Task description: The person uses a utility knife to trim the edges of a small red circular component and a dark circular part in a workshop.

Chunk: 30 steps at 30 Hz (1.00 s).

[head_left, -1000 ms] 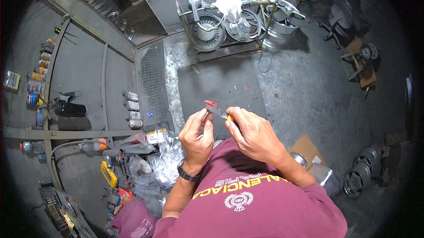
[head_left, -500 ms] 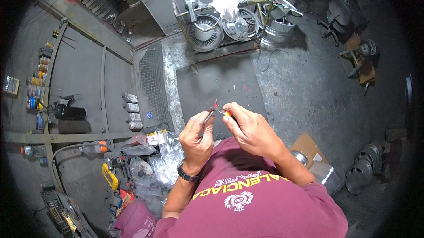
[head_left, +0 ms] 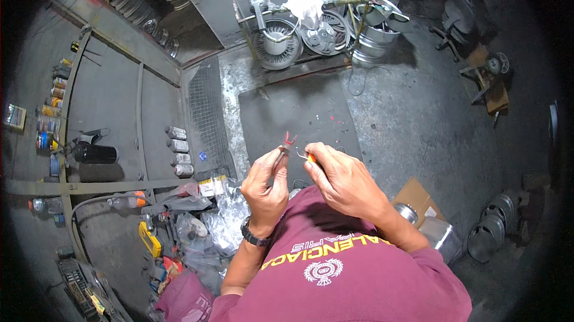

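Observation:
In front of my chest, my left hand is closed on a dark cable, pinched between thumb and fingers. Thin red strands fork apart at the cable's upper end, above the fingertips. Just to the right, my right hand is closed round a small orange-handled tool. A thin curved metal tip juts from it toward the cable, with a narrow gap between them. Most of the tool is hidden inside the fingers, so its exact kind cannot be told.
A dark mat with small red and pale scraps lies beyond my hands. A metal frame with wheel rims stands behind it. Spray cans and clear plastic bags are at left; a cardboard box is at right.
The curved tip of the orange-handled tool has come away from the red strands. The strands now stand more spread, and the cable has shifted slightly left with my left hand.

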### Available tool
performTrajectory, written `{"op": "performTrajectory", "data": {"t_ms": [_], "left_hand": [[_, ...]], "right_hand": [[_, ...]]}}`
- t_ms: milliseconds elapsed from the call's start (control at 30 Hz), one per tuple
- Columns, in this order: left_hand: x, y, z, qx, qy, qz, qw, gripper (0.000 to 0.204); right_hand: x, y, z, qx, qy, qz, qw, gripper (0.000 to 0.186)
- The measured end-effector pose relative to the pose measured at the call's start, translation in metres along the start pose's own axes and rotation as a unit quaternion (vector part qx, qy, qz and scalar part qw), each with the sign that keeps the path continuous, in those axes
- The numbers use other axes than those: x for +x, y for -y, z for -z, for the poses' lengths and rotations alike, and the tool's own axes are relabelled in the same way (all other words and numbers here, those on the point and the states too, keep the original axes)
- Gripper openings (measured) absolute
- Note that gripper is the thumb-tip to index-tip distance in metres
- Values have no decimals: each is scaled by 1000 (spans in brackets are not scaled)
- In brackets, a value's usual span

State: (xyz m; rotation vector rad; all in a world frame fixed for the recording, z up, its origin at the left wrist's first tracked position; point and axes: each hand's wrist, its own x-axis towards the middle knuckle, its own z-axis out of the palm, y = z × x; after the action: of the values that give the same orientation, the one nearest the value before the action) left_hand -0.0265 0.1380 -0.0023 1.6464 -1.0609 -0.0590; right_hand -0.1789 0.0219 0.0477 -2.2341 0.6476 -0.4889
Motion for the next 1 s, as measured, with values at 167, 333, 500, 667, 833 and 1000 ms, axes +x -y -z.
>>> {"op": "performTrajectory", "data": {"t_ms": [167, 333, 500, 667, 833, 1000], "left_hand": [[-5, -2, -2, -3, 19, -6, 1000, 22], [-5, -1, -4, -20, -20, 22, 999, 25], [-3, 3, -5, -40, -27, 16, 999, 26], [-3, -3, -3, -7, -6, -17, 1000, 25], [-7, 1, -2, -21, 13, -13, 1000, 25], [-10, 6, -8, -32, -11, 15, 999, 26]], "right_hand": [[8, -4, -1, 23, 2, -15, 1000, 23], [2, 7, 3, 51, 11, -24, 998, 21], [-1, 5, 4, 25, 4, -16, 1000, 22], [3, 1, 3, 22, -2, -22, 1000, 22], [9, -3, 2, 77, 21, -37, 996, 22], [8, -5, -1, 87, 23, -34, 995, 22]]}}
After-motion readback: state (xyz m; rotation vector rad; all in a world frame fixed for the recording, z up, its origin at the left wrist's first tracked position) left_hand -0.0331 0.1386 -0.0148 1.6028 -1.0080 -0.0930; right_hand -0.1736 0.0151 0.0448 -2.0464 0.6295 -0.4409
